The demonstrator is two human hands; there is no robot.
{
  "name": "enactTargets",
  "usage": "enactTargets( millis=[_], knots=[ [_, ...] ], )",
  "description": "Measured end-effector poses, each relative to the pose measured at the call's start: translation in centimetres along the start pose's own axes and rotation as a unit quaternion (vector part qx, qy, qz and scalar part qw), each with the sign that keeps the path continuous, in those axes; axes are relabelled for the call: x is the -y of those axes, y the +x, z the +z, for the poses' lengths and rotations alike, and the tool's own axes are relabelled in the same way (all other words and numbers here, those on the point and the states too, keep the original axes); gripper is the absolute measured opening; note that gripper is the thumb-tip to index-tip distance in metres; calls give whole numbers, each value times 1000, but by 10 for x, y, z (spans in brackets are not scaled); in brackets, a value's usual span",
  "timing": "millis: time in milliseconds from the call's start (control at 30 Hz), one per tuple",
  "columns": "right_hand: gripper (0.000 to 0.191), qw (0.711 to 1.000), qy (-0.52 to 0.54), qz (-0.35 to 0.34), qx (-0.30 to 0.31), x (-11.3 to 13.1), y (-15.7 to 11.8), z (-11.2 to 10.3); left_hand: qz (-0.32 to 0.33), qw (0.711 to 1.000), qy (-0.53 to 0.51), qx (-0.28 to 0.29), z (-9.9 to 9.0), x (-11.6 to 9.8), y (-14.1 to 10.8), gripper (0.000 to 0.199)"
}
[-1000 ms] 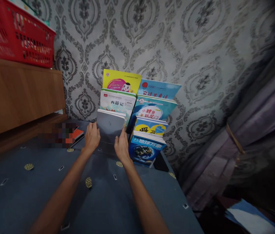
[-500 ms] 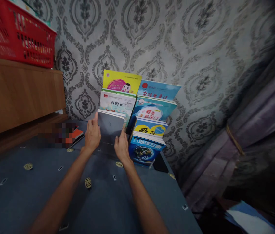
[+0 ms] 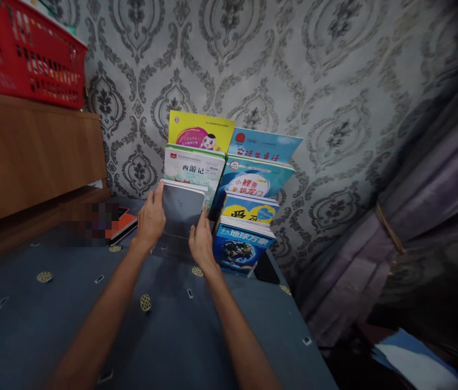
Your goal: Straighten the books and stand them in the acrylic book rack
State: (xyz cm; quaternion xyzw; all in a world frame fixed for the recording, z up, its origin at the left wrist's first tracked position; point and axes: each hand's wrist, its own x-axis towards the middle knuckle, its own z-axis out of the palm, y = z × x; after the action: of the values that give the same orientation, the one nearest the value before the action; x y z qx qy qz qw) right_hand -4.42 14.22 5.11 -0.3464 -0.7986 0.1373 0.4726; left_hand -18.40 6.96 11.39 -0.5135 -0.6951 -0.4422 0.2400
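Between my two hands stands a dark grey, glossy-covered book (image 3: 182,208), nearly upright at the front of the left row of books. My left hand (image 3: 151,216) is closed on its left edge, fingers up near the top corner. On the opposite edge, my right hand (image 3: 202,238) grips lower down. Right behind is a white book with Chinese lettering (image 3: 194,168), then a yellow book (image 3: 200,130). To the right, a second row holds a light blue book (image 3: 263,143), a teal book (image 3: 259,176), a yellow and blue book (image 3: 249,211) and a blue globe-cover book (image 3: 239,249).
The blue-grey patterned surface (image 3: 164,336) lies under everything, against the patterned wall (image 3: 334,81). An orange and black book (image 3: 123,226) lies at left beside a blurred patch. A wooden cabinet (image 3: 34,157) carries a red basket (image 3: 50,70). A dark flat object (image 3: 267,269) sits behind the right row; a curtain (image 3: 359,271) hangs at right.
My view has shifted slightly, so everything appears a little higher and further left. Both hands keep their hold on the grey book, which stays in about the same place.
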Motion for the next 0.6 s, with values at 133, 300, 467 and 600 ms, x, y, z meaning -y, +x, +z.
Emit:
enactTargets(
  millis=[133,300,467,600],
  knots=[
    [68,1000,2,0,-15,-1,-1,3,-2,1000,-17,6,1,2,0,65],
    [70,1000,14,-14,-18,-4,1,2,23,995,-95,2,6,14,-6,70],
    [67,1000,15,-10,2,-2,4,-6,-32,988,-151,-5,16,39,-16,64],
    [64,1000,10,-5,10,-2,7,-10,-58,983,-175,22,19,54,-20,50]
  ],
)
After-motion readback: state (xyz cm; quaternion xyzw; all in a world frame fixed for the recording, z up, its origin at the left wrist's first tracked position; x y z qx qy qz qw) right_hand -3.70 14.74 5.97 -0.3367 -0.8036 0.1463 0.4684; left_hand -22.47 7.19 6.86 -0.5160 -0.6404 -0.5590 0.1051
